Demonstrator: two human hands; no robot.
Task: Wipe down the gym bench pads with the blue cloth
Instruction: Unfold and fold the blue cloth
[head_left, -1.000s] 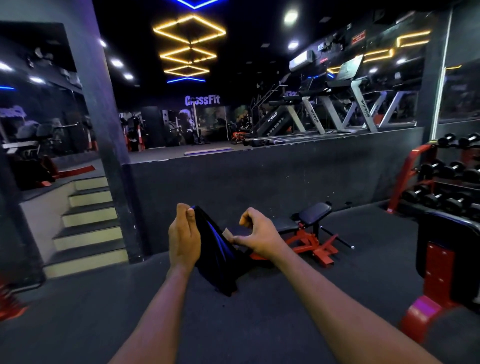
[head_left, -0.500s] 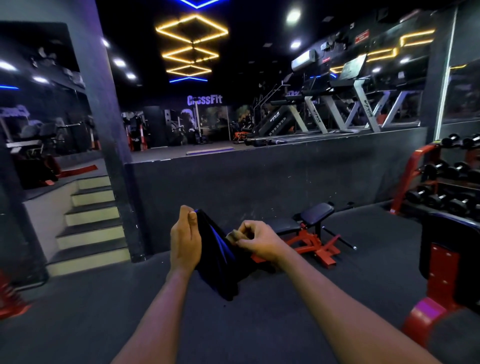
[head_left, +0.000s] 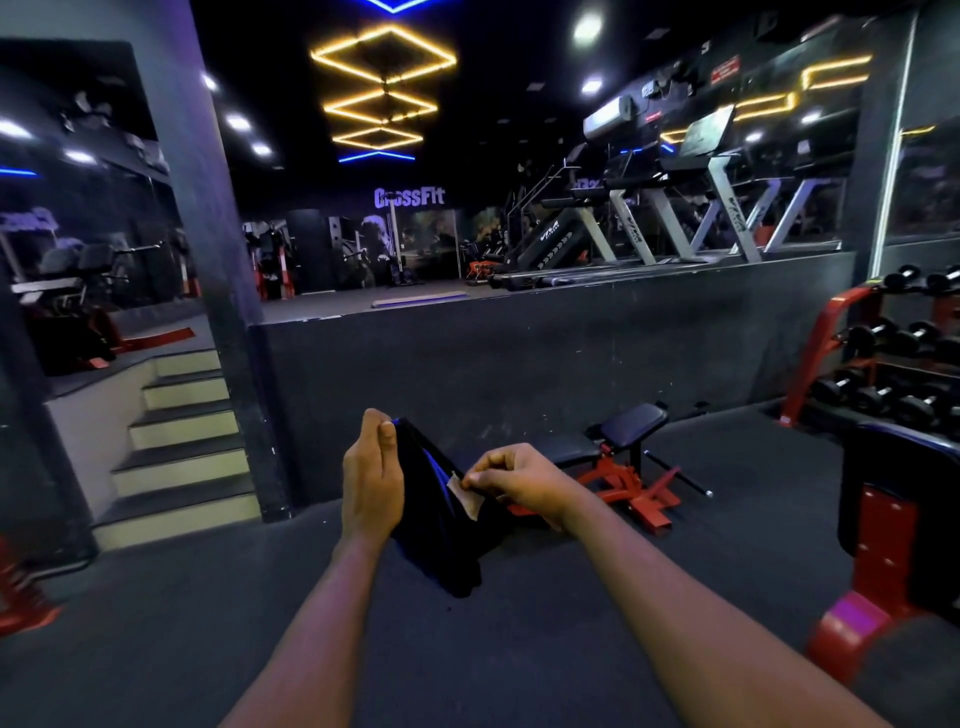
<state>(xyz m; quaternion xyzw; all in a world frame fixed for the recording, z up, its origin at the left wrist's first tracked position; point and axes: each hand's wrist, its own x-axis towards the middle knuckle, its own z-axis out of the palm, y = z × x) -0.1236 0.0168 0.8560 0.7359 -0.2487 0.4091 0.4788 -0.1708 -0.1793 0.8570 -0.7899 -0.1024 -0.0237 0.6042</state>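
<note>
Gym floor, dim light, both arms stretched forward at chest height.

Left hand (head_left: 371, 478): back of hand to camera, fingers together and upright, thumb pressed against them at the top, pinching the upper edge of the cloth (head_left: 436, 525). Closed on the fabric; palm side hidden.

Cloth: hangs in the air between the two hands, in front of the body, off the floor (head_left: 467, 654). Reads nearly black here, with one blue streak along a fold. Lower end droops below wrist level.

Right hand (head_left: 519, 475): fingers curled, thumb and forefinger tips nipping a small pale tag (head_left: 466, 498) at the cloth's right edge. Other fingers bent, holding nothing I can see.

Bench (head_left: 631, 422): well beyond the hands, near the foot of the dark platform wall (head_left: 519, 364). Black pad tilted up at the right end, flat seat section partly behind the right hand, red frame beneath. Hands and cloth are not touching it.

Surroundings: steps (head_left: 182, 441) at left, rising to the platform. Treadmills (head_left: 675, 223) lined up on the platform. Dumbbell rack (head_left: 883, 364), red, at far right. A second padded piece on a red stand (head_left: 904, 499) close at right, cut off by the frame edge. Yellow diamond lights (head_left: 383, 57) on the ceiling; "CrossFit" sign (head_left: 409, 197) on the far wall.
</note>
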